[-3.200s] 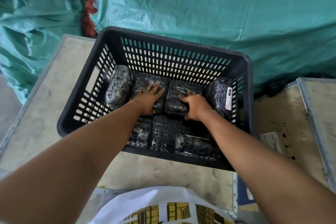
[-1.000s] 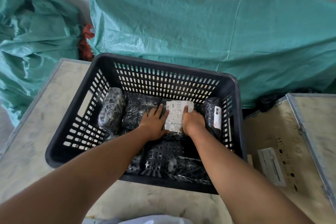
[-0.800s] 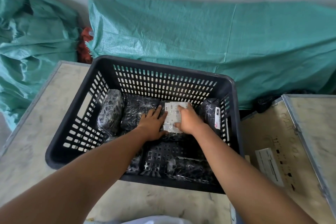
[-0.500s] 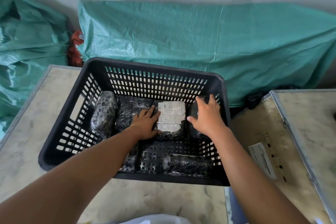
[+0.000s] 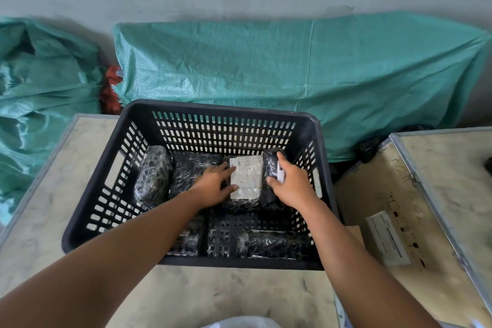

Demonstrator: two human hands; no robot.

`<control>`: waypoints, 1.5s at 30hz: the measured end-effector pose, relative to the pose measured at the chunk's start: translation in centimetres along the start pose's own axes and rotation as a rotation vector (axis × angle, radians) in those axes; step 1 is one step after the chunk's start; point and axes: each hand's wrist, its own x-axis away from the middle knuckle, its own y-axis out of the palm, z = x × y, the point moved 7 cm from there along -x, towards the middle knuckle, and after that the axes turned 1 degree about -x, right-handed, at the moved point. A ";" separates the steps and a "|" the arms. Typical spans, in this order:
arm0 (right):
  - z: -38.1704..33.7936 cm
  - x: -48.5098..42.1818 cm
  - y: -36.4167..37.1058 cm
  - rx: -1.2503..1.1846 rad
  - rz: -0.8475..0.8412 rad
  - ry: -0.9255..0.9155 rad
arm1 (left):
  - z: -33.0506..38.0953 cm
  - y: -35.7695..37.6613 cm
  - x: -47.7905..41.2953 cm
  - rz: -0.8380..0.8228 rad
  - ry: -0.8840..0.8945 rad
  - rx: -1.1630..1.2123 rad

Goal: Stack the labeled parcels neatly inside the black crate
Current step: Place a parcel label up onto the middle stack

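Observation:
The black crate (image 5: 87, 224) stands on a pale table. Along its far wall lies a row of black-wrapped parcels: a leftmost parcel (image 5: 152, 176), a second parcel (image 5: 190, 170), and a parcel (image 5: 246, 181) with its white label facing up. My left hand (image 5: 215, 185) lies flat across the second parcel, its fingers touching the labelled one. At the row's right end my right hand (image 5: 291, 185) grips the rightmost parcel (image 5: 271, 168), which stands on edge. Two more wrapped parcels (image 5: 271, 243) lie along the crate's near wall.
Green woven sacks (image 5: 292, 72) lie against the wall behind the table, and another green sack (image 5: 40, 82) sits at the left. A second table (image 5: 439, 168) stands to the right with a white label sheet (image 5: 387, 239) on it. A white bag edge shows at the bottom.
The third parcel was turned so its white label faces up. My right hand then left it and took hold of the rightmost parcel. My left hand stayed on the row.

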 end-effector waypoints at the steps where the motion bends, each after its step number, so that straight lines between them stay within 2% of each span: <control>1: 0.2 0.1 -0.3 -0.018 0.012 0.010 | 1.2 -0.9 0.1 0.035 0.044 0.042; 4: 0.5 0.7 -1.4 -0.043 0.041 0.014 | 4.6 -3.3 1.1 0.068 0.136 0.174; 8: -0.5 1.9 -3.4 -0.118 0.130 -0.030 | 7.0 -6.1 4.2 -0.007 0.124 0.547; 12: -3.2 2.2 -6.2 -0.333 0.163 -0.064 | 9.9 -7.1 6.4 -0.040 0.233 0.468; 16: -4.8 2.7 -7.4 -0.645 0.123 -0.051 | 12.6 -7.3 7.8 0.219 0.315 0.385; 19: -5.8 3.5 -7.5 -0.756 0.113 -0.108 | 13.2 -8.5 9.9 0.432 0.419 0.346; 23: -7.0 4.6 -7.9 -0.905 0.054 -0.135 | 13.4 -11.1 11.8 0.596 0.536 0.361; 28: -7.7 6.6 -8.4 -0.761 0.088 -0.280 | 12.1 -13.6 13.1 0.644 0.475 0.562; 32: -7.4 7.8 -9.1 -0.436 0.237 -0.381 | 11.0 -14.5 13.6 0.554 0.434 0.854; 34: -7.2 8.1 -9.0 -0.374 0.198 -0.389 | 10.5 -15.3 13.6 0.513 0.415 0.941; 39: -7.3 8.4 -7.5 -0.453 -0.016 -0.441 | 10.0 -16.3 12.7 0.373 0.357 1.201; 45: -6.7 7.7 -6.9 -0.510 0.053 -0.348 | 9.3 -16.6 10.8 0.391 0.250 1.173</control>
